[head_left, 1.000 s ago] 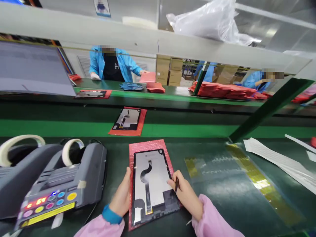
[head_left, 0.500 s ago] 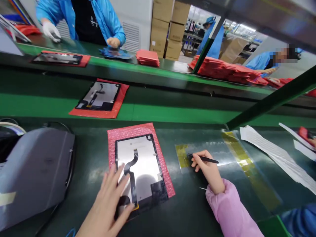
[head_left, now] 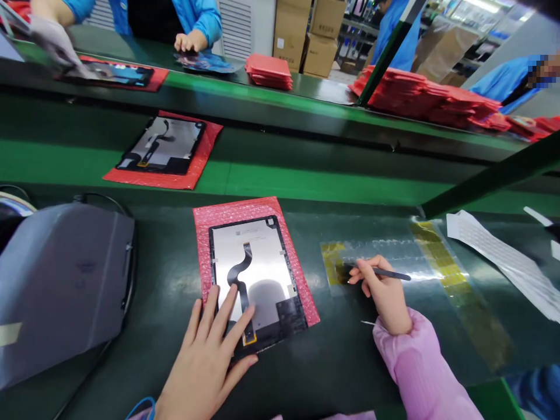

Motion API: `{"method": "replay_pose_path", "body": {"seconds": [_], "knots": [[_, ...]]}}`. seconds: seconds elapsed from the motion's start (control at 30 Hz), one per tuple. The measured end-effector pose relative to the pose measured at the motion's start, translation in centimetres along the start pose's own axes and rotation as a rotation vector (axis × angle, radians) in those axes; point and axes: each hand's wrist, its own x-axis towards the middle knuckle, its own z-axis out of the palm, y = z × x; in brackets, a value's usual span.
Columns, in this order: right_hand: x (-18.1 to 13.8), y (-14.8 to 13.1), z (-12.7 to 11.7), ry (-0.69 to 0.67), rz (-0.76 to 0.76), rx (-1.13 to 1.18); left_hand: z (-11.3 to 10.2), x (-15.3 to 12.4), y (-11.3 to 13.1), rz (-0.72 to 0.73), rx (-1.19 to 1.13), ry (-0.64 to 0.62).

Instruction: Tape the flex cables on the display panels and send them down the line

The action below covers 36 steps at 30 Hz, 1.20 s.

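A worker's left hand (head_left: 207, 357) lies spread on a display panel (head_left: 270, 280) — its print (head_left: 250, 233) illegibly small — as the right hand (head_left: 385, 296) pinches a slim black tool (head_left: 396, 275) over yellow tape (head_left: 331, 259).

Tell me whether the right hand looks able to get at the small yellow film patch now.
Likely yes. The right hand holds dark tweezers pointed at the yellow film patch, and nothing seems to block the way; whether they touch it is unclear.

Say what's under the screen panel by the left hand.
Pink bubble wrap shows beneath the panel, along its top, right and upper-left edges. The panel and left hand cover the rest; anything else there is hidden.
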Motion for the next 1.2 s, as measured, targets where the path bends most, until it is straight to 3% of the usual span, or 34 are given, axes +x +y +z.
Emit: {"method": "replay_pose_path", "body": {"seconds": [0.13,0.27,0.37,0.47,0.87,1.2], "knots": [[-2.9,-0.4,1.5,-0.031,-0.061,0.104,-1.7,-0.9,-0.5,-0.07,-0.236,-0.074],[-8.0,-0.7,5.2,-0.26,-0.029,0.18,-3.3,-1.7,-1.1,-0.106,-0.465,-0.189],[-11.5,-1.0,8.0,-0.368,0.044,0.175,-3.6,-1.7,-1.1,-0.137,-0.598,-0.344],[-13.3,-1.3,9.8,-0.374,0.076,0.137,-3.4,-1.4,-0.9,-0.161,-0.653,-0.397],[-13.8,-1.5,10.7,-0.368,0.114,0.003,-3.0,-1.4,-0.8,-0.134,-0.596,-0.289],[-13.7,-2.1,10.7,-0.375,0.072,-0.029,-3.0,-1.5,-0.7,-0.14,-0.569,-0.354]]}}
